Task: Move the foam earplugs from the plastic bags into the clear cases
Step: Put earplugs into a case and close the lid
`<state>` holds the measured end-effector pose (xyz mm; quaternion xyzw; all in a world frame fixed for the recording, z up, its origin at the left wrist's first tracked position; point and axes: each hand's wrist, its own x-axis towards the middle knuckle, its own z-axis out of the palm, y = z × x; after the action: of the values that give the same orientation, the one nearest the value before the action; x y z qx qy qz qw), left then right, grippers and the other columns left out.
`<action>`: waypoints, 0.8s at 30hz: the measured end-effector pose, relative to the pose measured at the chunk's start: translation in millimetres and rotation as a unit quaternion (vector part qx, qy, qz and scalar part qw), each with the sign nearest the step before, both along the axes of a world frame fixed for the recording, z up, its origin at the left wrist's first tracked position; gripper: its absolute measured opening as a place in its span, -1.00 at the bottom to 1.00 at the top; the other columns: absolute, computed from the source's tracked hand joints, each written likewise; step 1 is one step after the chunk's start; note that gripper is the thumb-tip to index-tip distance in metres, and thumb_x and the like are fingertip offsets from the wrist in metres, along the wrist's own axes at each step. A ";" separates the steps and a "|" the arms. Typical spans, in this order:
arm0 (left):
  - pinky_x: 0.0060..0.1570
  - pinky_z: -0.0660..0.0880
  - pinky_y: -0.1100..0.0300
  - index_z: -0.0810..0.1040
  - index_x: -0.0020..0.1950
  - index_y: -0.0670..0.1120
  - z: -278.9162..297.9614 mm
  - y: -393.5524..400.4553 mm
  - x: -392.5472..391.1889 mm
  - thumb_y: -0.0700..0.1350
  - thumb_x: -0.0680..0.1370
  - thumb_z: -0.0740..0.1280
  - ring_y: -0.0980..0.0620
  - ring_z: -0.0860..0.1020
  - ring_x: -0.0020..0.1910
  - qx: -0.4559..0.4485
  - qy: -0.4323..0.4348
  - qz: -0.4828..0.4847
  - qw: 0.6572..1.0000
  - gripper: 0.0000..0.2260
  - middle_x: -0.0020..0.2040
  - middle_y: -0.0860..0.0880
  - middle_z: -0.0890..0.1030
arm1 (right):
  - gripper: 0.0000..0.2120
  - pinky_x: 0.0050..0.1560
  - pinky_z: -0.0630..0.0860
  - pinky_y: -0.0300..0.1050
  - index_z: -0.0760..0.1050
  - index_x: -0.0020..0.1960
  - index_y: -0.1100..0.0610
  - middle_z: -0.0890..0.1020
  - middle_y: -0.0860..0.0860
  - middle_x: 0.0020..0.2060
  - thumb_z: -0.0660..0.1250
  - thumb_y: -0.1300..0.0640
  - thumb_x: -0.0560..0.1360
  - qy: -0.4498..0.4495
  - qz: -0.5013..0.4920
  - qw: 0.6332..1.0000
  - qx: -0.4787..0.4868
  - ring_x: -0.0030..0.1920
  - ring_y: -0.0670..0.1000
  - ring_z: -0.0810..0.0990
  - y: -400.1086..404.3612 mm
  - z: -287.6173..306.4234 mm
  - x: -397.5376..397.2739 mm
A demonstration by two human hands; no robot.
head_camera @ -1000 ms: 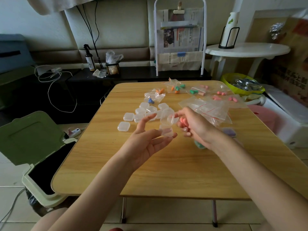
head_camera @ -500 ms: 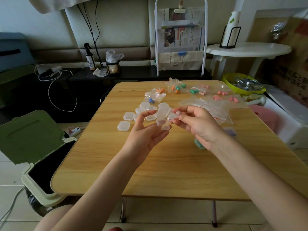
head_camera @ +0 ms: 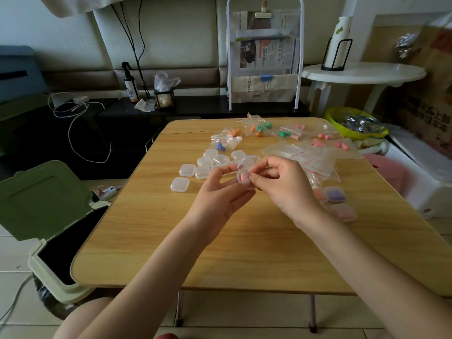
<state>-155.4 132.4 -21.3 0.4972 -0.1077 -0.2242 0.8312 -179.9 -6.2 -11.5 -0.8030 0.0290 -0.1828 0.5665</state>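
Note:
Over the middle of the wooden table (head_camera: 244, 241), both hands hold one small clear case (head_camera: 244, 171) with its lid up. My left hand (head_camera: 220, 192) grips it from the left with thumb and fingers. My right hand (head_camera: 281, 184) pinches it from the right, pressing a pink earplug (head_camera: 243, 177) into it. Several closed empty clear cases (head_camera: 203, 165) lie behind my left hand. Plastic bags with orange, green, blue and pink earplugs (head_camera: 259, 128) lie at the far edge. Empty bags (head_camera: 310, 155) lie behind my right hand.
Three filled cases (head_camera: 335, 194) sit to the right of my right wrist. A green bin (head_camera: 41, 206) with its lid up stands left of the table. A white round side table (head_camera: 362, 74) and a white rack with newspapers (head_camera: 264, 57) stand behind.
My hands have come together and risen slightly. The right hand's fingers moved from beside the open case onto it, and the pink earplug now sits in the case.

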 end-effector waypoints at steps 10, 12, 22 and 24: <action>0.02 0.59 0.15 0.42 0.16 -0.20 -2.1 1.5 0.1 -0.35 0.48 0.36 -0.10 0.65 0.00 0.032 -0.013 0.039 0.999 -0.71 -0.03 -0.25 0.66 | -0.90 -0.13 0.60 -0.19 0.62 -0.20 0.11 0.66 -0.03 -0.39 0.44 0.11 0.46 -0.013 -0.021 0.999 0.043 -0.33 -0.11 0.63 -1.5 5.0 -2.0; 0.00 0.60 0.16 0.41 0.16 -0.20 -0.9 1.6 -0.4 -0.35 0.47 0.38 -0.11 0.65 0.01 0.039 -0.015 0.043 0.998 -0.69 -0.06 -0.24 0.67 | -0.89 -0.16 0.53 -0.33 0.61 -0.21 0.11 0.68 -0.03 -0.37 0.43 0.09 0.47 -0.015 -0.020 0.999 0.020 -0.32 -0.17 0.63 -0.5 4.3 -2.4; 0.01 0.59 0.18 0.40 0.28 -0.27 4.3 -1.4 -4.8 -0.31 0.47 0.37 -0.06 0.65 -0.05 0.018 -0.007 -0.001 1.000 -0.61 -0.06 -0.21 0.66 | -0.83 -0.29 0.41 -0.36 0.48 -0.26 0.09 0.63 -0.04 -0.34 0.39 0.13 0.48 -0.098 -0.105 0.989 -0.046 -0.30 -0.11 0.55 12.9 -13.1 0.8; -0.01 0.59 0.20 0.40 0.29 -0.29 5.8 0.4 -5.2 -0.33 0.49 0.35 -0.07 0.65 -0.03 0.004 -0.005 -0.010 1.000 -0.62 -0.03 -0.22 0.66 | -0.79 -0.26 0.36 -0.40 0.43 -0.30 0.09 0.54 -0.05 -0.26 0.40 0.11 0.46 -0.090 -0.128 0.985 -0.068 -0.22 -0.06 0.50 13.3 -15.2 3.5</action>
<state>-160.5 132.7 -15.6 0.5006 -0.1154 -0.2304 0.8264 -176.4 7.1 -26.8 -0.8098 0.0679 -0.3267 0.4826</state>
